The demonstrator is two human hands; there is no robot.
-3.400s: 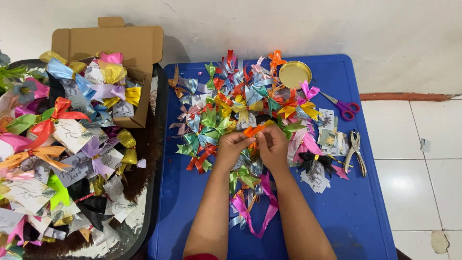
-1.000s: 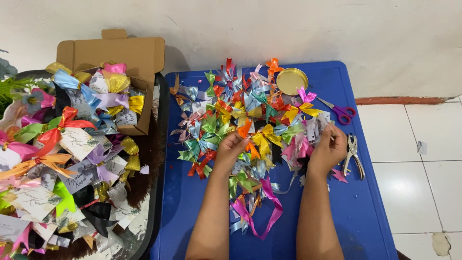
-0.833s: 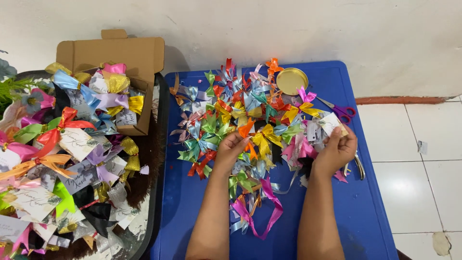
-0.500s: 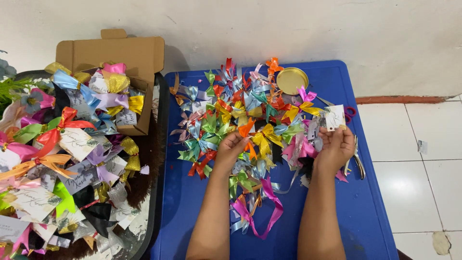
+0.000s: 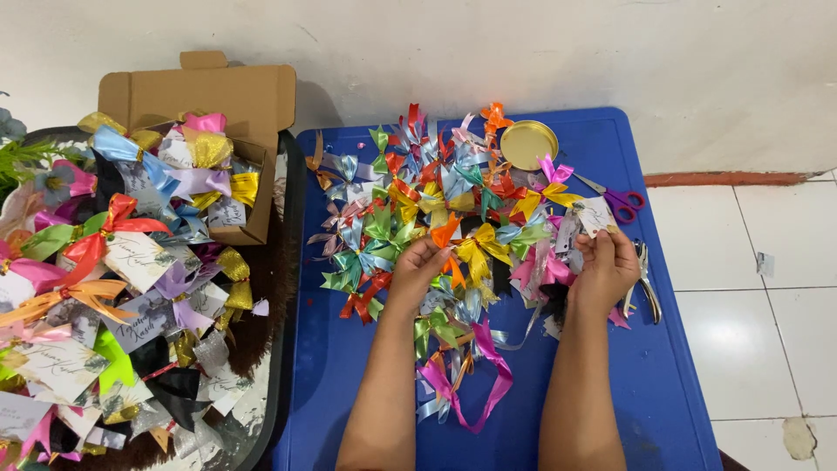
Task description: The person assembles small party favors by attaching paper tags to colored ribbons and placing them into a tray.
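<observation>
Since the earlier views the right hand [image 5: 603, 266] has moved off the bow pile to the desk's [image 5: 680, 366] right side and lifted a small white card [image 5: 596, 214], now pinched at its fingertips, while the left hand [image 5: 418, 266] remains closed around an orange ribbon bow [image 5: 446, 234] at the pile's centre; bow and card are thus both in hand but apart. Countable items: one gold round lid [image 5: 529, 144], one pair of purple-handled scissors [image 5: 621, 201], one metal plier-like tool [image 5: 647, 279], one cardboard box [image 5: 209, 105] and one dark tray [image 5: 275, 349] of finished tagged bows; the loose bows are too many to count.
</observation>
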